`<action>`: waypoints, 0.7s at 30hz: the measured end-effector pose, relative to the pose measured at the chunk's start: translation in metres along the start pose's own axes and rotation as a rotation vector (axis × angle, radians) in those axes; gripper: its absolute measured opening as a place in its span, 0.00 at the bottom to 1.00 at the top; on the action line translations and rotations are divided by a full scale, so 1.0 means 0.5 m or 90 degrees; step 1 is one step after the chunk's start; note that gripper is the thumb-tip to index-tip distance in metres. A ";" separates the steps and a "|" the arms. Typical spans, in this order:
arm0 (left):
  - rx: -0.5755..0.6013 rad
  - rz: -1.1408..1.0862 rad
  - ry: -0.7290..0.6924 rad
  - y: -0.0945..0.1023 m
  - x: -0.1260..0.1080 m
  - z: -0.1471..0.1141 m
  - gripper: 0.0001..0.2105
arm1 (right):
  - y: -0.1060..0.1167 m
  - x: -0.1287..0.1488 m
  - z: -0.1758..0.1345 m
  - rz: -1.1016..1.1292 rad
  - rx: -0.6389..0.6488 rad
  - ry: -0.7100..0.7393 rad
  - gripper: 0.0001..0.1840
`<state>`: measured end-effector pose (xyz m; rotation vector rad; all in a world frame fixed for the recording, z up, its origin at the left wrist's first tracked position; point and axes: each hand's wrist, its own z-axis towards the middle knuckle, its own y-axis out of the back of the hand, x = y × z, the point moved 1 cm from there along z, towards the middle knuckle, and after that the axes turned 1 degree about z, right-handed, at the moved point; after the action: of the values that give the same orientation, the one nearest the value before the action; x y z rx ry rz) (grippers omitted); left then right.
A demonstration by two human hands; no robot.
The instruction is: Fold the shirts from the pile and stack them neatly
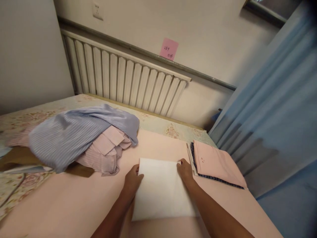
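Note:
A white folded piece of cloth (160, 191), flat and nearly square, is between my two hands above the pink sheet (158, 140). My left hand (133, 178) is closed on its left edge, with the thumb on top. At the upper right corner my right hand (185, 170) pinches the cloth, its fingers curled. Whether the cloth is a garment cannot be made out. Just to the right of my right hand lies a stack of folded clothes (218, 162), pink on top with dark and white layers below.
A loose heap of clothes, with a blue striped shirt (71, 132) over a pink striped shirt (106, 148), lies on the left. Behind the bed runs a radiator (123, 76) along the wall. A blue curtain (267, 132) hangs at the right.

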<state>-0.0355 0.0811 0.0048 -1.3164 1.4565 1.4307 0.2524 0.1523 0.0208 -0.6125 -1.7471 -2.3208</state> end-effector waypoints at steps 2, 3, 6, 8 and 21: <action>0.000 0.000 -0.003 0.000 0.000 -0.001 0.21 | 0.004 0.016 -0.013 -0.020 -0.020 0.036 0.16; 0.000 0.001 -0.002 0.000 -0.001 -0.002 0.21 | 0.006 0.027 -0.022 -0.026 -0.030 0.069 0.18; -0.001 0.003 0.005 0.002 -0.007 -0.005 0.21 | 0.013 0.059 -0.058 -0.036 -0.053 0.249 0.23; 0.000 0.004 0.003 0.004 -0.011 -0.007 0.21 | 0.010 0.072 -0.090 -0.037 -0.048 0.377 0.23; 0.004 -0.001 -0.019 0.002 -0.011 -0.011 0.20 | -0.032 0.059 -0.173 -0.028 0.021 0.400 0.22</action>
<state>-0.0340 0.0764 0.0114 -1.2871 1.4385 1.4379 0.2007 0.0781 -0.0006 0.1607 -1.4921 -2.1684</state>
